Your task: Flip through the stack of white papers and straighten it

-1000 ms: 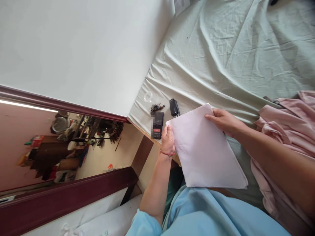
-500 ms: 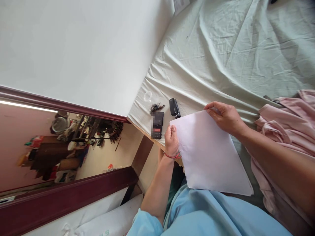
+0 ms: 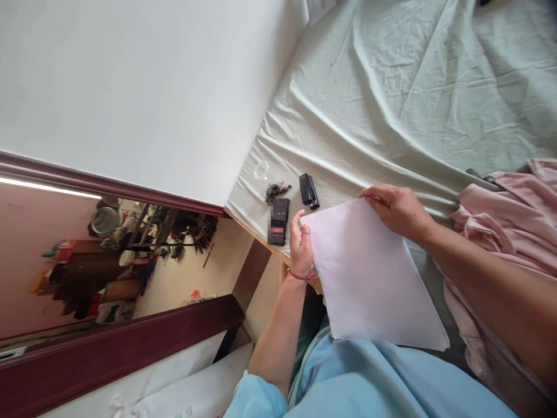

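Nearest is the person's light blue cloth top [image 3: 369,377], its folds meeting the lower edge of a thin stack of plain white paper sheets [image 3: 378,278], which lies slanted before the body, seemingly backed by it. The left hand [image 3: 301,249] stands along the stack's left edge near the upper corner, thumb raised and forefinger bent beyond it, perhaps to keep that side even; whether its grip has closed on the sheets I cannot tell. The right hand [image 3: 398,210] has its grip pinched, thumb against fingers, on the upper edge, probably to hold the sheets without creasing them. To its right lies a crumpled pale pink garment [image 3: 509,220], apart from the stack. Beyond the left hand a black rectangular phone [image 3: 281,220] rests face up, presumably so its screen stays readable, and a black oblong stapler [image 3: 307,190] lies close past the stack, within easy reach. Farther on, a dark bunch of keys [image 3: 275,192] and a clear round plastic piece [image 3: 261,170] sit on wrinkled pale green cloth [image 3: 391,69], bordered by a smooth white wall [image 3: 143,87]
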The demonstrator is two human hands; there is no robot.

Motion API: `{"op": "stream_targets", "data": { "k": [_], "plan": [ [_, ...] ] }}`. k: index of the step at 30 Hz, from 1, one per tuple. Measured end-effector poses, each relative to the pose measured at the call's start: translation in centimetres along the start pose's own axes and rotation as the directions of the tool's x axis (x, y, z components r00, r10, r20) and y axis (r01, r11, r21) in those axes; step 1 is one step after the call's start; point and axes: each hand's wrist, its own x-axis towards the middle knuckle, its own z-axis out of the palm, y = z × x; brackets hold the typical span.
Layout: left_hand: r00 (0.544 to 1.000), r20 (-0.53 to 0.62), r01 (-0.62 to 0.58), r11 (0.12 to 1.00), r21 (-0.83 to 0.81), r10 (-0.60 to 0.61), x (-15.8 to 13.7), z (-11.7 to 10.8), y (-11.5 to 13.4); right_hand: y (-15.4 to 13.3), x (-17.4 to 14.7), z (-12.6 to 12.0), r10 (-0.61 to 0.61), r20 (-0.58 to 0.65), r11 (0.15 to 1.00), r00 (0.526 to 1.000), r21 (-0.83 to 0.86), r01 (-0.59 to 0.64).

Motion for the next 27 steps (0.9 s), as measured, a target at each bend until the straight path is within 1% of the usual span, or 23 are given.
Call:
{"op": "stream_targets", "data": {
  "k": [4,7,9,11,13,15,19,21,24,26,27],
  "plan": [
    [0.996,-0.003,-0.086,0.986,0.146,0.088,0.8,-0.5,0.2,0.0,0.0,-0.1,-0.006,0.004,1.0,1.0,-0.001,0.006],
    [0.988,0.051,-0.153,0.962,0.228,0.145,1.3,-0.8,0.6,-0.1,0.0,-0.1,-0.007,0.001,1.0,1.0,0.0,0.007],
    [0.981,0.103,-0.184,0.947,0.262,0.162,1.6,-0.9,0.9,-0.1,0.0,-0.1,-0.009,0.005,1.0,1.0,0.002,0.009],
    [0.982,0.12,-0.175,0.942,0.285,0.146,1.7,-0.9,1.1,-0.2,-0.1,-0.1,-0.015,0.013,1.0,1.0,0.004,0.015],
    [0.99,0.089,-0.129,0.949,0.289,0.107,1.8,-0.9,1.2,-0.3,-0.1,-0.1,-0.01,0.029,1.0,1.0,-0.002,0.01],
    [0.997,0.047,-0.073,0.961,0.267,0.062,1.8,-0.8,1.2,-0.3,-0.1,-0.1,0.03,0.042,0.999,0.999,-0.023,-0.029],
    [0.998,-0.026,0.058,0.983,0.174,-0.055,1.9,-0.7,0.5,-0.1,0.2,-0.1,0.186,0.011,0.982,0.983,-0.036,-0.185],
    [0.987,-0.076,0.15,0.984,0.097,-0.143,2.1,-0.5,0.0,-0.1,0.3,-0.1,0.279,0.032,0.96,0.96,0.032,-0.28],
    [0.953,-0.116,0.28,0.96,-0.029,-0.281,2.9,-0.2,-0.6,-0.6,0.3,-0.2,0.413,0.15,0.881,0.898,0.187,-0.436],
    [0.929,-0.145,0.334,0.94,-0.065,-0.34,3.5,0.0,-0.8,-1.0,0.2,-0.4,0.465,0.221,0.833,0.857,0.219,-0.508],
    [0.92,-0.167,0.349,0.935,-0.067,-0.356,3.9,0.2,-0.8,-1.1,0.2,-0.5,0.474,0.233,0.83,0.849,0.205,-0.519]
  ]
}}
